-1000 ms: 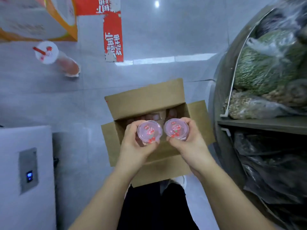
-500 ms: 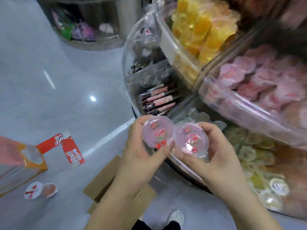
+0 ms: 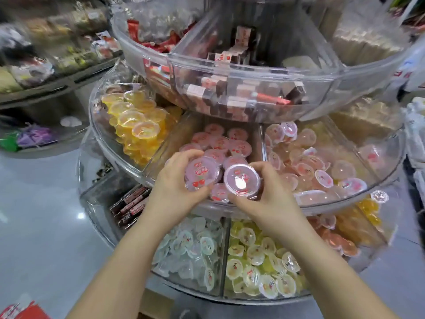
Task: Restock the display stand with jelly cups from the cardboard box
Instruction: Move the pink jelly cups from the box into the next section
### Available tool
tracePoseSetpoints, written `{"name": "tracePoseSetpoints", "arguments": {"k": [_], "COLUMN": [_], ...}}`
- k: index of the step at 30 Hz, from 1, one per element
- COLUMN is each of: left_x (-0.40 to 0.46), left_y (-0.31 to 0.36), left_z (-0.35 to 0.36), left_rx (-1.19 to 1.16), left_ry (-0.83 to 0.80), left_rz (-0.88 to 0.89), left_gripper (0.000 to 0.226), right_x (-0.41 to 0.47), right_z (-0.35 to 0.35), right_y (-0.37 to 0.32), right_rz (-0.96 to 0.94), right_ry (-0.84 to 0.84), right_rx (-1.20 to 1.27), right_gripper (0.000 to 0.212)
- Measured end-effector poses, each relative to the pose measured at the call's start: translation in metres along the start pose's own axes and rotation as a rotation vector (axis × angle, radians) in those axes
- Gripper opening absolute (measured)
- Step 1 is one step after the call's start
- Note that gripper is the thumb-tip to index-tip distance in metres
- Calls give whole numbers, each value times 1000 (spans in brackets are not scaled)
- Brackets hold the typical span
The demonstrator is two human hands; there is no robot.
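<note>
My left hand [image 3: 176,189] grips a pink jelly cup [image 3: 202,172] with a cherry-printed lid. Beside it my right hand [image 3: 269,199] grips a second pink jelly cup [image 3: 241,180]. Both cups hover over the front rim of the middle tier of the round clear display stand [image 3: 124,155], above the compartment holding several matching pink cups [image 3: 220,143]. Only a corner of the cardboard box [image 3: 156,305] shows at the bottom, below the stand.
Yellow jelly cups [image 3: 135,120] fill the compartment to the left, pale pink cups [image 3: 317,166] the one to the right. The top tier [image 3: 230,65] holds wrapped sweets and overhangs the middle tier. The bottom tier holds white cups [image 3: 190,249] and yellow cups [image 3: 259,261]. Grey floor lies left.
My view has swung from the box on the floor up to the stand. Both hands have carried their cups up and forward over the pink-cup compartment.
</note>
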State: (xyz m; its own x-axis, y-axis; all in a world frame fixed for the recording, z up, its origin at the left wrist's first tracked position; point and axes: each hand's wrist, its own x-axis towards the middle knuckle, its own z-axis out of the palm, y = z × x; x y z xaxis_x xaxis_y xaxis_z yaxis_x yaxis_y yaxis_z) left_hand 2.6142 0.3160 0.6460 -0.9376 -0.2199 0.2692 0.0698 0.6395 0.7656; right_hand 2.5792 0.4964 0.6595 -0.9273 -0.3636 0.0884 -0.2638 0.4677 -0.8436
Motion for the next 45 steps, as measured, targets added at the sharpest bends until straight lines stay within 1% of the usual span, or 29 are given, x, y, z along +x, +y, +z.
{"name": "tracePoseSetpoints", "arguments": {"k": [3,7,10,13,15,18,20,22,24,26,28,30,34,36,39,41,45], "left_x": [27,53,66,74,76,77,78,81,81,81,81,81,81,80,78,77,77], "left_y": [-15,-38,-51,-60,-66,-72,-72,-73,-73,-73,-75,-76,-74,-76,-75,-75,-74], "left_z": [1,-1,-1,2,5,4,2,0,-1,-3,-2,-1,1,-1,-4,-4,-3], "left_rx": [130,281,383,396,441,505,567,620,637,604,573,578,616,594,533,532,529], "left_ry": [-108,-317,-437,-477,-468,-419,-436,-463,-452,-426,-394,-382,-441,-452,-433,-406,-398], "left_rz": [35,101,145,147,202,308,340,375,419,426,443,463,404,405,413,406,396], "left_gripper": [57,57,60,62,62,64,70,72,67,62,63,68,71,74,66,60,60], "right_x": [23,45,53,59,61,62,61,58,55,54,53,52,54,54,56,59,60], "right_z": [14,38,49,57,62,68,65,60,56,54,52,50,50,51,52,51,48], "right_y": [7,19,24,24,22,18,17,16,16,17,18,20,23,24,26,26,27], "right_rz": [38,177,287,332,345,374,412,460,459,434,420,424,432,429,433,443,470], "right_ry": [-62,-88,-113,-81,-44,-45,-102,-135,-135,-120,-84,-75,-146,-144,-120,-118,-167], "right_rx": [-179,-294,-375,-473,-555,-683,-653,-540,-502,-467,-370,-293,-280,-278,-268,-271,-206], "right_gripper": [39,39,43,47,49,65,75,75,67,57,44,39,39,41,39,39,43]}}
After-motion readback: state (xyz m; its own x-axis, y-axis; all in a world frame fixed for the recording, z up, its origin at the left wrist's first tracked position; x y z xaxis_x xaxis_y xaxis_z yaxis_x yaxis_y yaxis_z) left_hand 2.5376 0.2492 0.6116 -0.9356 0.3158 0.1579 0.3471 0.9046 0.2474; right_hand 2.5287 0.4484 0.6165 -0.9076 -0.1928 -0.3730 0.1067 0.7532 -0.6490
